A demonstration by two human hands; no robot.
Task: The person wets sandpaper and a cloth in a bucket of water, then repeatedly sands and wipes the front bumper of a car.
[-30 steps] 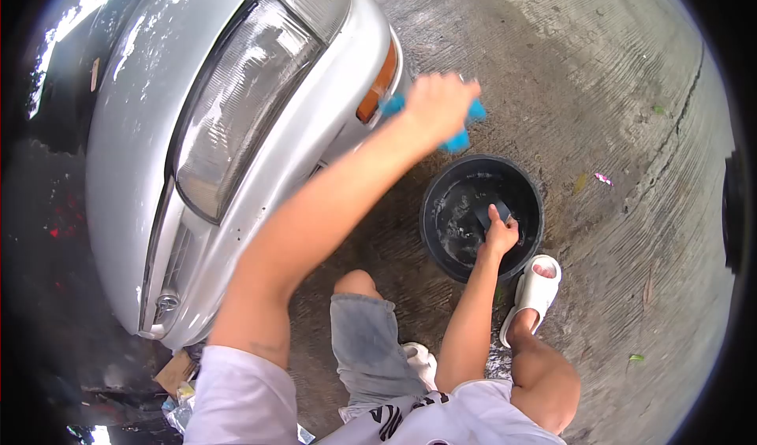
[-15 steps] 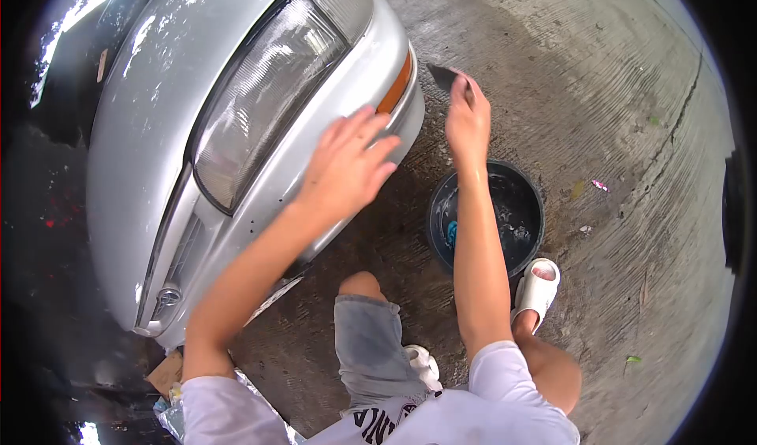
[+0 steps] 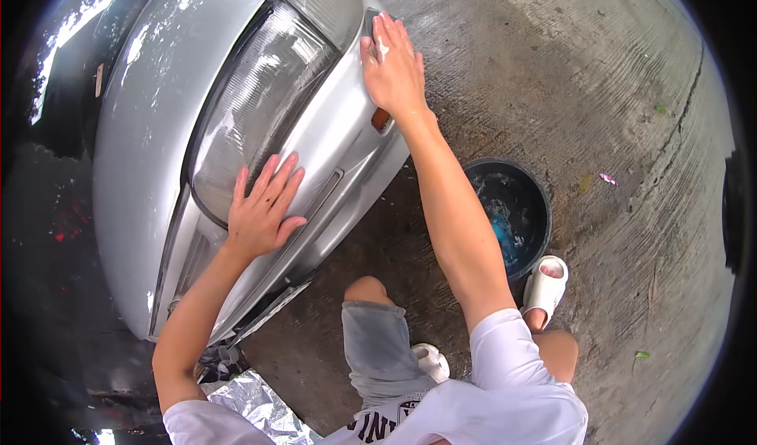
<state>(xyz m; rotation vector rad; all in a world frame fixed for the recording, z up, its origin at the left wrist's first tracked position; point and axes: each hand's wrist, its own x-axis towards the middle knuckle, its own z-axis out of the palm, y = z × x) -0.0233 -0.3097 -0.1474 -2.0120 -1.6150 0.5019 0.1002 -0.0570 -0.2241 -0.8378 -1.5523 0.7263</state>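
The front corner of a silver car fills the left half of the view, with its bumper (image 3: 315,130) running below a clear headlight (image 3: 260,90). Flat against the upper bumper corner lies my right hand (image 3: 394,70), wet with a whitish smear. A dark thin sheet that looks like sandpaper (image 3: 370,22) shows at its fingertips; the rest is hidden under the hand. Just below the wrist is an orange side marker (image 3: 381,119). My left hand (image 3: 264,211) is open, fingers spread, resting at the headlight's lower edge and the bumper; it holds nothing.
On the concrete floor (image 3: 607,114), right of the car, stands a black bucket (image 3: 544,197) with water and something blue in it. It is close to my white slipper (image 3: 544,291). Crumpled foil (image 3: 256,405) lies at the bottom, near the bumper's lower edge.
My right hand has moved left from the air above the floor onto the bumper corner, pressing the dark sheet there. My left hand has moved down and left, settling on the car.
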